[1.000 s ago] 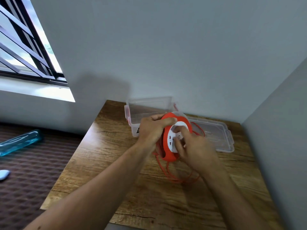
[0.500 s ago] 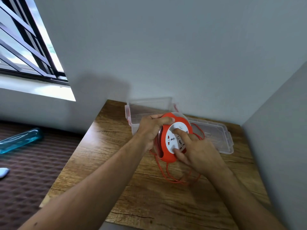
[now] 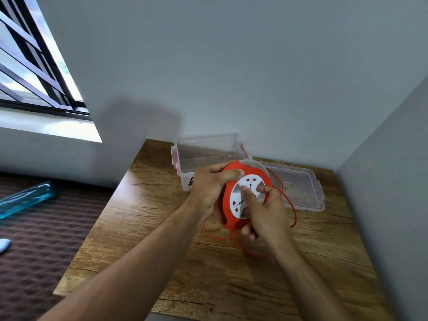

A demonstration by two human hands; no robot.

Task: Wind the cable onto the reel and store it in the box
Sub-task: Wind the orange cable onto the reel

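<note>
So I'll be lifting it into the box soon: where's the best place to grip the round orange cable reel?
Grip the round orange cable reel by its thick outer rim from the upper left, as the left hand does; the white socket face must stay free for the right hand.

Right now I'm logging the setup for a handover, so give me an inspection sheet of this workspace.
Surface: wooden table in a wall corner.
Job's things: red reel held above it; clear box open, its lid alongside.
Clutter: nothing seen on the table.
Hands: left hand grips the reel's rim; right hand touches its white socket face.
Cables: red cable trails loose.
Surroundings: window; blue bottle on the floor.
</note>
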